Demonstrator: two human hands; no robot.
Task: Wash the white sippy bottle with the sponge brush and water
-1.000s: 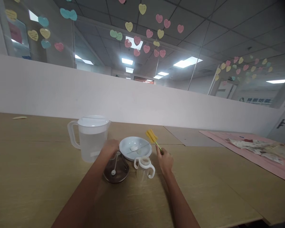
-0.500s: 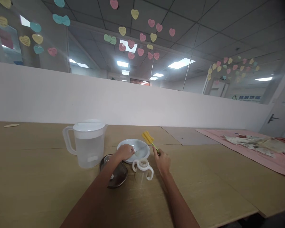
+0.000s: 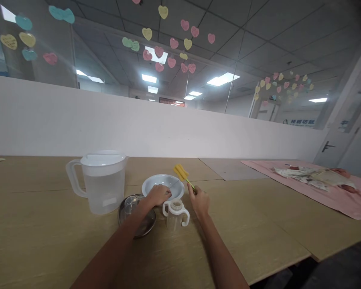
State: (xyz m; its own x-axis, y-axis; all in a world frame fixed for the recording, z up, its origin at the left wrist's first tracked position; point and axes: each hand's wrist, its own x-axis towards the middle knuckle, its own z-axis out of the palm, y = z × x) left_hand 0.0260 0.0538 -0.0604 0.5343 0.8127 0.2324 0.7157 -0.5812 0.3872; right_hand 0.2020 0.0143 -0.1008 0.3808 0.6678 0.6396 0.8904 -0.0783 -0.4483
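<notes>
A person's right hand (image 3: pixel 200 199) grips the green handle of a sponge-headed brush (image 3: pixel 181 172), fingers closed around it, the yellow head angled up and away to the hand's left. The left hand (image 3: pixel 160 194) reaches over a white bowl (image 3: pixel 148 185), fingers curled together; whether they pinch anything cannot be told. Just nearer the wearer, between the two hands, a clear bottle (image 3: pixel 175 220) with white twin handles stands upright with its mouth uncovered. Beneath the left forearm and partly hidden by it sits a round metal tray (image 3: pixel 147 229), a clear cup-like piece (image 3: pixel 130 204) resting in it. Farther left of that hand, a translucent pitcher (image 3: pixel 104 186) rises from the wood-toned tabletop (image 3: pixel 243 241), its handle turned outward. Well to the right of the right hand, pale fabric (image 3: pixel 308 176) lies on a pink cloth (image 3: pixel 349 204). Beyond both hands runs a white wall (image 3: pixel 174 134), heart-shaped notes (image 3: pixel 185 25) dotting the glass above.
</notes>
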